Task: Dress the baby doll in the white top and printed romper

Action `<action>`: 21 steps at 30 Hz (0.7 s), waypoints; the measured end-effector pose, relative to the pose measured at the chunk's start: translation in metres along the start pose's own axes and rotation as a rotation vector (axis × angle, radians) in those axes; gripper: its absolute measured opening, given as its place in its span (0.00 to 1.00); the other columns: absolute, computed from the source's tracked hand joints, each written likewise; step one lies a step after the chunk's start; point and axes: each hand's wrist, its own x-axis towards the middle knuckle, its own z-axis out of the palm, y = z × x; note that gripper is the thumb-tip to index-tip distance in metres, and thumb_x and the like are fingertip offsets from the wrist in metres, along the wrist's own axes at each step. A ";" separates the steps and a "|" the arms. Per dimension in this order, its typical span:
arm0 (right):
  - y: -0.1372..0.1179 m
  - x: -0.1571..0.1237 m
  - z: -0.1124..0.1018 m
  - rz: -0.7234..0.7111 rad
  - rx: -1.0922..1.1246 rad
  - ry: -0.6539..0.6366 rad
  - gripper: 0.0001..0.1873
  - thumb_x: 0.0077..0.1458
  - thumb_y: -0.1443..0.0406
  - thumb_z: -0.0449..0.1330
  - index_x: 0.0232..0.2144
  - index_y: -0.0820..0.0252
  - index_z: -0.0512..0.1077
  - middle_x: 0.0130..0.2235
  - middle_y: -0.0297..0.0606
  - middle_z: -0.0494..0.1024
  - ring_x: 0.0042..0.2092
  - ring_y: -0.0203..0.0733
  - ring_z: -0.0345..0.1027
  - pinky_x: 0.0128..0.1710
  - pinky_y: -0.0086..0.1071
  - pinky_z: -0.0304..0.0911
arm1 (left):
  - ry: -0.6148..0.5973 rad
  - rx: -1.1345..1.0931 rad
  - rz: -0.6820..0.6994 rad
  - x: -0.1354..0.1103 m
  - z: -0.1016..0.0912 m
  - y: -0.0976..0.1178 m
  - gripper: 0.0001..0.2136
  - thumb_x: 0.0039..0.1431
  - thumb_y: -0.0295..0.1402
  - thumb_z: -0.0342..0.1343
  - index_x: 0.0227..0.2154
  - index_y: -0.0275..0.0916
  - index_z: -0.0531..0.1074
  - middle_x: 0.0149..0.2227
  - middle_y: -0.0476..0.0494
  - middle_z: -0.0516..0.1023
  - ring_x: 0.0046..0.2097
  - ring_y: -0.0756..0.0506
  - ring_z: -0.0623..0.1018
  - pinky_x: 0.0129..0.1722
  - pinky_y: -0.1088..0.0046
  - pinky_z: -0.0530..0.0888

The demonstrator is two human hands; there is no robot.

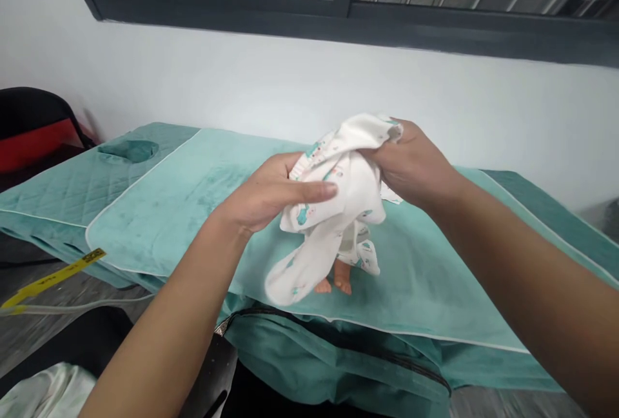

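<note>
A white baby garment (333,189) with small teal and pink prints is bunched up between my two hands, one end drooping down toward the front. My left hand (271,191) grips its left side, thumb lying over the cloth. My right hand (418,163) pinches the upper right part, its fingertips partly hidden in the folds. Underneath, a doll (342,276) lies on the bed with its small feet toward me. Similar printed cloth (365,255) shows just above the feet. The garment and my hands hide the doll's upper body.
A massage bed with a teal cover (184,211) stands against the white wall below a barred window (348,11). At its left end is a face hole (128,149). A black and red chair (39,137) and a yellow tag (62,273) are at left. Printed fabric (48,392) lies lower left.
</note>
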 end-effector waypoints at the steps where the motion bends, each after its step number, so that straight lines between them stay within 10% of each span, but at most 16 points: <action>1: 0.004 0.002 0.000 -0.008 0.019 0.008 0.15 0.51 0.52 0.66 0.32 0.58 0.75 0.32 0.34 0.75 0.36 0.40 0.71 0.33 0.30 0.66 | 0.049 -0.019 0.054 0.001 0.001 0.002 0.19 0.43 0.41 0.70 0.36 0.36 0.76 0.31 0.43 0.77 0.36 0.41 0.79 0.32 0.70 0.75; 6: 0.016 0.006 -0.005 0.080 -0.094 -0.225 0.16 0.45 0.53 0.69 0.30 0.60 0.76 0.31 0.34 0.76 0.38 0.42 0.71 0.35 0.32 0.67 | 0.242 -0.058 0.270 0.004 0.012 0.012 0.18 0.52 0.45 0.64 0.42 0.40 0.74 0.36 0.45 0.77 0.45 0.40 0.79 0.38 0.70 0.76; 15: -0.039 0.004 0.005 0.013 -0.016 -0.457 0.20 0.42 0.58 0.72 0.39 0.59 0.77 0.36 0.34 0.78 0.42 0.45 0.73 0.41 0.35 0.70 | 0.272 0.195 0.225 -0.013 0.021 0.048 0.09 0.55 0.36 0.63 0.32 0.34 0.75 0.28 0.50 0.72 0.39 0.43 0.79 0.33 0.75 0.71; 21: -0.034 0.006 0.015 -0.112 0.019 -0.189 0.09 0.48 0.64 0.68 0.30 0.61 0.72 0.31 0.31 0.73 0.35 0.36 0.69 0.34 0.29 0.65 | -0.001 0.357 0.098 -0.024 -0.001 0.049 0.15 0.46 0.36 0.69 0.36 0.36 0.77 0.33 0.47 0.77 0.35 0.45 0.78 0.31 0.73 0.72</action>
